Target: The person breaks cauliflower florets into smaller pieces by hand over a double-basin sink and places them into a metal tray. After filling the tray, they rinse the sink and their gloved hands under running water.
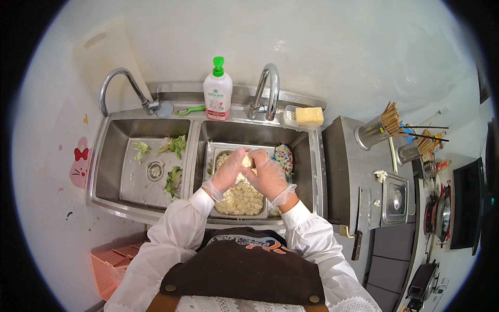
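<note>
My left hand (228, 169) and my right hand (269, 173), both in clear plastic gloves, meet over the right sink basin (302, 167). Between their fingers is a pale piece of cauliflower (246, 160), partly hidden by the thumbs and fingertips. Right beneath them sits a rectangular steel pan (266, 208) filled with small cauliflower florets (239, 199). A bundled cloth with coloured dots (284, 158) lies in the basin beside my right hand.
Cauliflower leaves (173, 181) lie in the left basin (132, 187). Behind stand two faucets (128, 74) (269, 74), a pump bottle (217, 95), a green peeler (190, 110) and a yellow sponge (309, 116). To the right, a cleaver (363, 210) overhangs the counter edge near a steel lid (394, 201).
</note>
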`<state>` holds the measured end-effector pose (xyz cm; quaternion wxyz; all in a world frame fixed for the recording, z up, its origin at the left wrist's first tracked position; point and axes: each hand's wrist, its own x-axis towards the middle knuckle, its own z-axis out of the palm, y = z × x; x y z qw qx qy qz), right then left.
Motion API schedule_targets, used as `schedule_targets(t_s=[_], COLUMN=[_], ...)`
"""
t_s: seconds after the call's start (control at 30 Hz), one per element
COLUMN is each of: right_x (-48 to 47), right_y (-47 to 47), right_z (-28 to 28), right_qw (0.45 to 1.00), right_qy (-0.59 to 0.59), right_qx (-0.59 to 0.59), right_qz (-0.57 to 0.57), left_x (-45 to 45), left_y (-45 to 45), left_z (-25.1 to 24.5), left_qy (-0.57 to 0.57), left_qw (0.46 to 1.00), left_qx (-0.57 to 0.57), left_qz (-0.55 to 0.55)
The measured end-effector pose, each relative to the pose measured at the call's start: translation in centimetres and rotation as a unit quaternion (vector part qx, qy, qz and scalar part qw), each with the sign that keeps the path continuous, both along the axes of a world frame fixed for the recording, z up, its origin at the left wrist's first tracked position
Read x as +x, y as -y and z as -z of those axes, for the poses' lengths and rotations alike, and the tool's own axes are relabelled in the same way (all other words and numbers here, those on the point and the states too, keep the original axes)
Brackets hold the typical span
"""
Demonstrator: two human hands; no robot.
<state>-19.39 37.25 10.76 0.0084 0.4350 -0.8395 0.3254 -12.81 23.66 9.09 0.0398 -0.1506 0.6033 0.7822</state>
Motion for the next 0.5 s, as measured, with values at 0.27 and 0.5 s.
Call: schedule_targets(t_s=[0.27, 0.5], right_x=[0.5, 1.5], right_y=[0.5, 2.1], right_z=[0.3, 1.8], right_qw=[0.975, 0.880], right_qy=[0.111, 0.375], right_qx=[-0.190, -0.281], right_qz=[-0.022, 0.083], left_x=[0.3, 0.6], left_y=[0.4, 0.1], left_z=[-0.7, 0.6], left_qy=[-0.028, -0.048], left_qw=[0.975, 0.974], left_qx=[0.209, 0.216], left_qz=[0.067, 0.047])
